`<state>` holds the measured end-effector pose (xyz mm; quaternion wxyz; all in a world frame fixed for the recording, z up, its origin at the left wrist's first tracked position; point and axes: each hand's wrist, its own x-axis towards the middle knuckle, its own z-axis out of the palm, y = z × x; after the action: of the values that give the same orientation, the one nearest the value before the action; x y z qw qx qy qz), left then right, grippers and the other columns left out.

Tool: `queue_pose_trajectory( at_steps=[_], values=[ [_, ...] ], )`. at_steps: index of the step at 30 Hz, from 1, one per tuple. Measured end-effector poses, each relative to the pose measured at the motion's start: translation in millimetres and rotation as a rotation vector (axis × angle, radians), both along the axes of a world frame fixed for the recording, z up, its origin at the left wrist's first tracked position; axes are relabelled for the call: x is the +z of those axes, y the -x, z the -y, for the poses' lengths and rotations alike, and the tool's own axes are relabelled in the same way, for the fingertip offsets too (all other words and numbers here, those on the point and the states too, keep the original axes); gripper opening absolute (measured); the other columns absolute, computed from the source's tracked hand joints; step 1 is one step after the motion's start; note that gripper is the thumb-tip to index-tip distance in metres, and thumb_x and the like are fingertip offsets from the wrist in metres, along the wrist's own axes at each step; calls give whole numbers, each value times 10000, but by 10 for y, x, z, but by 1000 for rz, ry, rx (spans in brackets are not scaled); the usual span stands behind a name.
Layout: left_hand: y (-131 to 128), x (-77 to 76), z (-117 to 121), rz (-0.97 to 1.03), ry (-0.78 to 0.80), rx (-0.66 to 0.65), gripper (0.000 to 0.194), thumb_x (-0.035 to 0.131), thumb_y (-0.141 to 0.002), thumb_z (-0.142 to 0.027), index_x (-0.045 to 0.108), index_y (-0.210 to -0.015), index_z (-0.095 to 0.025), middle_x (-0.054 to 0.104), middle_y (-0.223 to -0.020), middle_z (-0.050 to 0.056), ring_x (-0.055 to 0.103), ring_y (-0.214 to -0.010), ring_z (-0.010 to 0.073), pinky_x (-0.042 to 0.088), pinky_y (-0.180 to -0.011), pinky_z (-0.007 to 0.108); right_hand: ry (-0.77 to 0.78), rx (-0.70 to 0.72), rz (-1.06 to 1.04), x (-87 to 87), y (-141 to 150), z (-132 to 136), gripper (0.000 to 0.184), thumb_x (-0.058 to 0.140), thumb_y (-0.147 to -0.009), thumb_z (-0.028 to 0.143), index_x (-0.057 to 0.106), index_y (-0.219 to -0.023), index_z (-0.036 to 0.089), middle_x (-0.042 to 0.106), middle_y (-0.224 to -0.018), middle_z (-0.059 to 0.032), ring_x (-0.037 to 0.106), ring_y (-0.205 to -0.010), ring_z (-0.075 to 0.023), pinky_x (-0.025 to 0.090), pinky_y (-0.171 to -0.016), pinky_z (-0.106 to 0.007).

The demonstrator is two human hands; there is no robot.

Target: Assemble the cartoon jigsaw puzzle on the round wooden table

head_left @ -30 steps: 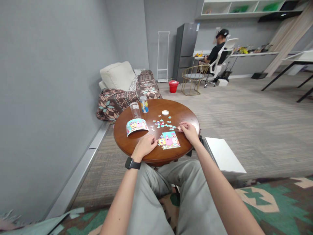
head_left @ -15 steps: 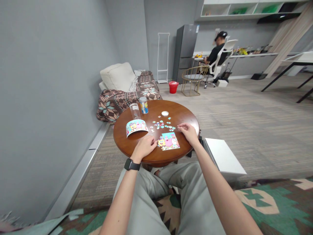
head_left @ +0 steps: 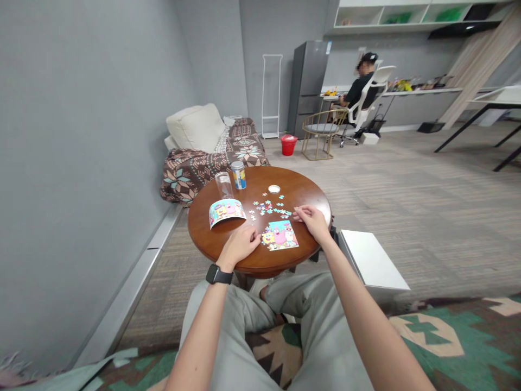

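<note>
A partly built cartoon puzzle point(head_left: 280, 235) lies near the front of a round wooden table point(head_left: 211, 239). My left hand point(head_left: 241, 243), with a black watch on its wrist, rests curled on the table just left of the puzzle. My right hand point(head_left: 311, 218) hovers at the puzzle's upper right corner, fingers pinched together on what looks like a small piece. Loose puzzle pieces point(head_left: 270, 206) are scattered behind the puzzle.
A curved reference picture point(head_left: 227, 210), a clear tube point(head_left: 223, 183), a small can point(head_left: 239, 174) and a white lid point(head_left: 274, 189) sit on the table. A white box point(head_left: 372, 259) stands to the right. A person sits at a far desk point(head_left: 358, 89).
My right hand has shifted slightly left and toward the puzzle's corner. My left hand has stayed put. My knees have moved apart below the table.
</note>
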<state>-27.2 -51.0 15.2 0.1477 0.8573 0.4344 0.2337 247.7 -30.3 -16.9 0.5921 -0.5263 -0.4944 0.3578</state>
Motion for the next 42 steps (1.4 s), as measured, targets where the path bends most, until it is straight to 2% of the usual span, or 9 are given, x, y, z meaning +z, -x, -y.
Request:
queue_pose_trajectory(
  at_steps=[4,11,15,19,22,25,32,42],
  values=[
    [0,19,3,-20,3,6,244,505,-884,-243,406,-663,-214,507,-686,-7,469,-657,157,324,-633,298,-22,-23,98,23,-1,15,506,663,-745,687,649,-815,187,689,-639,-41,614,-560,-148,501,-568,-271],
    [-5,21,10,-21,7,4,237,509,-898,-259,443,-676,-209,544,-713,1,499,-679,158,343,-644,294,-2,-26,165,52,0,11,528,576,-792,700,710,-804,189,726,-707,-64,620,-586,-156,488,-577,-276],
    [-5,29,20,-22,8,-2,258,551,-904,-360,497,-706,-204,560,-718,-1,508,-675,158,351,-633,288,-11,-34,181,42,-1,10,485,554,-830,648,703,-749,193,733,-715,-70,619,-591,-157,478,-582,-277],
    [0,60,39,-49,-5,-31,267,641,-851,-458,595,-824,-196,571,-725,-3,521,-688,169,365,-636,289,-3,-40,172,29,-7,4,480,541,-831,631,697,-726,190,728,-707,-72,618,-590,-159,478,-578,-281],
    [6,72,46,-62,-11,-53,305,680,-822,-463,657,-955,-189,596,-754,7,535,-715,180,388,-670,298,14,-58,154,28,-9,1,450,557,-815,611,703,-749,190,727,-712,-68,625,-602,-164,492,-586,-285],
    [12,59,39,-60,-16,-64,305,683,-827,-442,686,-1006,-196,618,-771,15,549,-741,187,406,-697,301,26,-77,143,32,-9,2,420,573,-803,588,704,-743,193,727,-720,-69,634,-620,-172,505,-589,-289],
    [12,44,34,-60,-21,-61,259,647,-866,-421,704,-984,-197,624,-758,19,544,-720,178,413,-695,297,25,-99,170,29,-5,7,374,555,-810,534,701,-733,198,719,-696,-59,642,-619,-176,503,-594,-288],
    [12,48,34,-66,-30,-60,217,657,-853,-393,683,-929,-191,598,-732,8,539,-704,175,406,-674,291,28,-85,174,24,-7,8,395,540,-814,553,679,-699,202,704,-684,-57,625,-607,-176,490,-617,-305]
  ],
)
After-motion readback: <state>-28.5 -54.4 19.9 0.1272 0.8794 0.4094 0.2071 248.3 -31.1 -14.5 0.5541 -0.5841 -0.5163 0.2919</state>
